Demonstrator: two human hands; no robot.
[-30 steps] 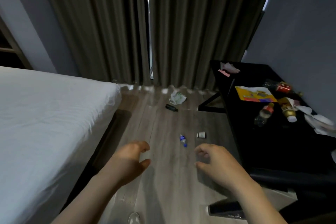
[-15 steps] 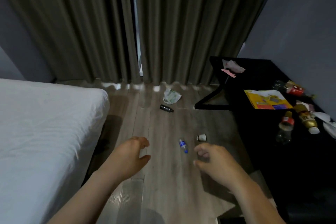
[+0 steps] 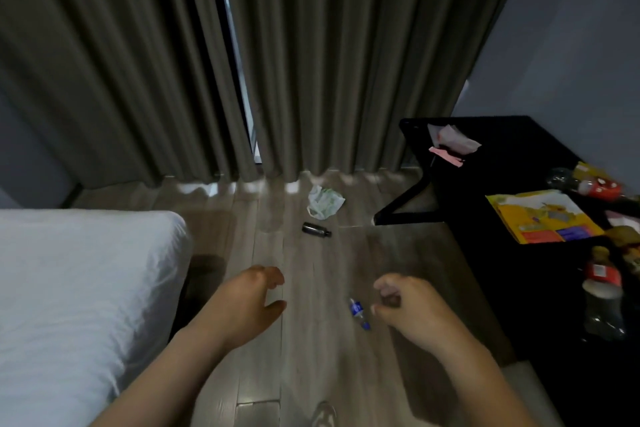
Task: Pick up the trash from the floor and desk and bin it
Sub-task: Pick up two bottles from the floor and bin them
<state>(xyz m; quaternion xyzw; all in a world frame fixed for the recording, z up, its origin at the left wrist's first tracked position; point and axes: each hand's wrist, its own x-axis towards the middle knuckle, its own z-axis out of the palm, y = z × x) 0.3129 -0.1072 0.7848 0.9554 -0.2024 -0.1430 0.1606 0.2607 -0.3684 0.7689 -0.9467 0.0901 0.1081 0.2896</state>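
On the wooden floor lie a small blue-labelled plastic bottle (image 3: pixel 358 313), a dark bottle (image 3: pixel 316 229) farther off, and a crumpled white-green bag (image 3: pixel 325 202) near the curtain. The black desk (image 3: pixel 512 163) at right carries a yellow packet (image 3: pixel 543 215), a red-labelled bottle (image 3: pixel 601 298), another red-labelled bottle (image 3: pixel 588 184) by the wall, and crumpled tissue (image 3: pixel 450 139). My left hand (image 3: pixel 247 305) hovers over the floor, fingers loosely curled, holding nothing. My right hand (image 3: pixel 408 308) hangs just right of the blue bottle, fingers curled, nothing in it. No bin is in view.
A bed with a white sheet (image 3: pixel 76 305) fills the left side. Grey curtains (image 3: pixel 311 62) hang across the back. The desk's black leg frame (image 3: pixel 405 201) stands on the floor at right. The toe of a shoe (image 3: pixel 323 414) shows at the bottom edge.
The view has shifted toward the desk and forward. My right hand now covers the spot where a small white cup lay beside the blue bottle. Both hands stay low and empty.
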